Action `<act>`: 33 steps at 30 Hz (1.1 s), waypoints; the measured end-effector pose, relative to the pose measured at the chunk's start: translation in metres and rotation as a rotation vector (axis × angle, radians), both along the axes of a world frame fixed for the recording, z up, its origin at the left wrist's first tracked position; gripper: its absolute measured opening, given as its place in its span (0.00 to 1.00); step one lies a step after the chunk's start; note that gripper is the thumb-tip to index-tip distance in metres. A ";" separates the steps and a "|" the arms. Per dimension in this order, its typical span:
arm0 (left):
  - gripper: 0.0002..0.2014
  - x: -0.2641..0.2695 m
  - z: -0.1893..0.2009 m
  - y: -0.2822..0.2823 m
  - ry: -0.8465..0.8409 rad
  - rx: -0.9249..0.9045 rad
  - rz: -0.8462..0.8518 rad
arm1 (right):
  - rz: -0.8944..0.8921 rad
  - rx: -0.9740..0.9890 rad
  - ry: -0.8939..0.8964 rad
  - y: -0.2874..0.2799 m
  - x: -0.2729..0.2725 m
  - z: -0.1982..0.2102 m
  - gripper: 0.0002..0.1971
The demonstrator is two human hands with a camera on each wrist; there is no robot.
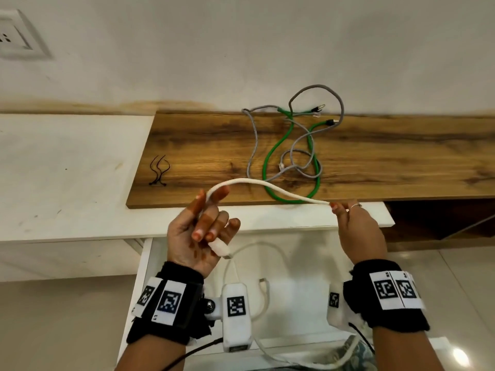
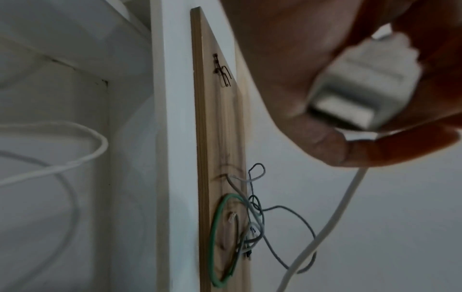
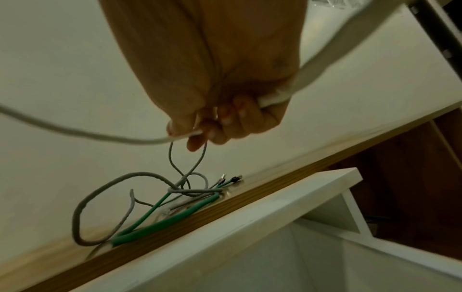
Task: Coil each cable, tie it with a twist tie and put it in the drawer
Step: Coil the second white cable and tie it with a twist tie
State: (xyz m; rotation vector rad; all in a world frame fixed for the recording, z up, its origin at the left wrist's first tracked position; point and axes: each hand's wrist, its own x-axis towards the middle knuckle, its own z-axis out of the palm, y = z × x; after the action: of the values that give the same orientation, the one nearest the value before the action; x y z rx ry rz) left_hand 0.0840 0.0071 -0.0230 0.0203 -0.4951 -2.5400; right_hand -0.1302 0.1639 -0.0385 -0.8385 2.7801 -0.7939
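My left hand [image 1: 211, 231] is raised palm up above the drawer, its fingers curled round the plug end [image 2: 362, 94] of a white cable [image 1: 267, 184]. The cable loops over the index finger and arcs right to my right hand [image 1: 340, 208], which pinches it at the wooden board's front edge. Its remaining length hangs down into the open white drawer [image 1: 146, 263]. A green cable [image 1: 267, 159] and a grey cable [image 1: 253, 140] lie tangled together on the wooden board [image 1: 203, 140]. Two black twist ties [image 1: 159, 171] rest on the board's left end.
The board sits against a white wall [image 1: 241, 49] that has a socket [image 1: 16, 36] at the upper left. A white counter [image 1: 67, 170] lies left of the board. A dark open cabinet space [image 1: 442, 220] is at the right, under the board.
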 end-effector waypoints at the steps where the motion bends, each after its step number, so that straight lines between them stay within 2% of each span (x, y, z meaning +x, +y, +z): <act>1: 0.17 0.001 0.001 -0.003 0.007 0.038 0.041 | 0.036 -0.011 -0.037 0.000 -0.001 -0.002 0.14; 3: 0.19 0.005 0.001 -0.013 -0.086 0.112 0.228 | 0.183 -0.015 -0.116 -0.002 0.005 -0.005 0.10; 6: 0.16 0.011 0.003 -0.022 -0.284 0.067 0.499 | 0.458 0.119 -0.184 -0.006 0.024 -0.007 0.16; 10: 0.20 0.008 0.004 -0.017 -0.497 -0.160 0.552 | 0.599 0.273 -0.028 -0.017 0.048 0.002 0.19; 15: 0.19 -0.001 -0.001 -0.009 -0.595 -0.356 0.476 | 0.694 0.184 0.193 -0.027 0.081 0.020 0.20; 20: 0.19 -0.006 -0.007 0.002 -0.665 -0.554 0.298 | 0.766 0.077 0.471 -0.034 0.099 0.032 0.24; 24: 0.17 -0.009 -0.015 0.009 -0.724 -0.699 0.187 | 0.788 -0.033 0.577 -0.032 0.094 0.038 0.18; 28: 0.13 -0.012 -0.011 0.017 -0.760 -0.924 0.045 | 0.718 -0.173 0.628 -0.027 0.086 0.041 0.13; 30: 0.17 -0.011 -0.007 0.018 -0.798 -0.948 -0.034 | 0.678 -0.241 0.629 -0.025 0.081 0.040 0.10; 33: 0.27 -0.009 -0.007 0.018 -0.752 -0.796 -0.186 | 0.583 -0.335 0.593 -0.022 0.071 0.036 0.14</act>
State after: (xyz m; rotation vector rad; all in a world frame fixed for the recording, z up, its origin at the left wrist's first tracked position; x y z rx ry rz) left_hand 0.0752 0.0252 -0.0300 0.6671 -1.8222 -2.2474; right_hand -0.0590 0.1416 -0.0022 -2.1179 2.5858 -1.0235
